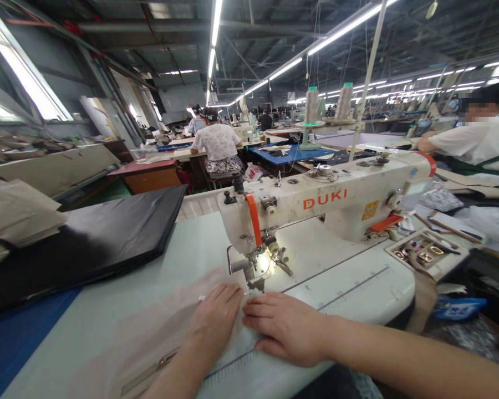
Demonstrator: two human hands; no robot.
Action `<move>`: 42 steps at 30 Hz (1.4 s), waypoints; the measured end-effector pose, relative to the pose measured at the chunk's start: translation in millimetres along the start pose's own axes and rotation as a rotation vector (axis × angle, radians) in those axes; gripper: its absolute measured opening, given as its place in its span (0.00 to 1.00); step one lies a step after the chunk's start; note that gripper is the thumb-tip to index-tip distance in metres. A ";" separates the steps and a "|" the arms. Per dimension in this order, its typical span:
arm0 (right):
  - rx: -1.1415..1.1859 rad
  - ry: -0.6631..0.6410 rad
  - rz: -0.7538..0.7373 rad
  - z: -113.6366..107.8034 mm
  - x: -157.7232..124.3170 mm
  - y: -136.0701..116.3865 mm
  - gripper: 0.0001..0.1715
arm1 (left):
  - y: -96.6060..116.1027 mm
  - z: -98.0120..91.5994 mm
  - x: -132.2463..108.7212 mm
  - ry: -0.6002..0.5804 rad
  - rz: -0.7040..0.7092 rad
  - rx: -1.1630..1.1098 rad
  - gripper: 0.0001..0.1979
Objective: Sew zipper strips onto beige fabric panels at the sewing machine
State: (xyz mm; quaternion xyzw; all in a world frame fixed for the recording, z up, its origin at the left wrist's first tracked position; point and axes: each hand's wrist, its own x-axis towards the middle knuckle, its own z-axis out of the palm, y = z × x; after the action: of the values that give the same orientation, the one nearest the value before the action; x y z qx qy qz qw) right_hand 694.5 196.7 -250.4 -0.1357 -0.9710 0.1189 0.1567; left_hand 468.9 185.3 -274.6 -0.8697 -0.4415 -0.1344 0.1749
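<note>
A white sewing machine (341, 191) marked DUKI stands before me, its small lamp lighting the needle area (258, 265). Thin pale fabric (162, 316) lies on the table to the left, its far edge close to the needle plate. Pressed down on that fabric is my left hand (219, 313), fingers stretched out together. My right hand (289, 327) rests flat beside it, fingertips at the fabric's right edge and thumb apart. Near my left forearm a long rectangular slot with a metal zipper pull (162, 363) shows in the fabric. What lies under my palms is hidden.
A black padded sheet (120, 233) lies on the left of the table (199, 233). A small tray (428, 252) of metal fittings sits at the right. Thread cones (311, 108) stand behind the machine. Co-workers sit ahead (218, 138) and at the right (482, 138).
</note>
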 end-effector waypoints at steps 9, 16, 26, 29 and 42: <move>-0.166 0.055 0.147 -4.3 27.1 25.3 0.12 | 3.0 -4.3 -1.4 -0.042 -0.062 -0.086 0.17; -0.210 0.019 0.099 -4.2 38.3 34.9 0.11 | 11.5 -14.8 -14.5 -0.029 -0.190 -0.164 0.18; -0.275 0.014 0.097 -11.8 28.2 46.5 0.09 | 18.6 -3.0 2.5 -0.067 -0.201 -0.143 0.19; -0.298 0.010 0.103 -14.3 22.9 54.6 0.10 | 19.7 -1.0 12.4 -0.063 -0.164 -0.134 0.19; -0.331 0.045 0.156 -7.6 26.7 66.0 0.12 | 7.9 2.5 26.9 -0.039 -0.187 -0.233 0.18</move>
State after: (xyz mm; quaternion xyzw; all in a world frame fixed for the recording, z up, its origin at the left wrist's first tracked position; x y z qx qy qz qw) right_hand 687.6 267.9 -254.1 -0.2369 -0.9601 -0.0338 0.1445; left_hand 491.0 201.4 -267.9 -0.8417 -0.5052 -0.1835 0.0509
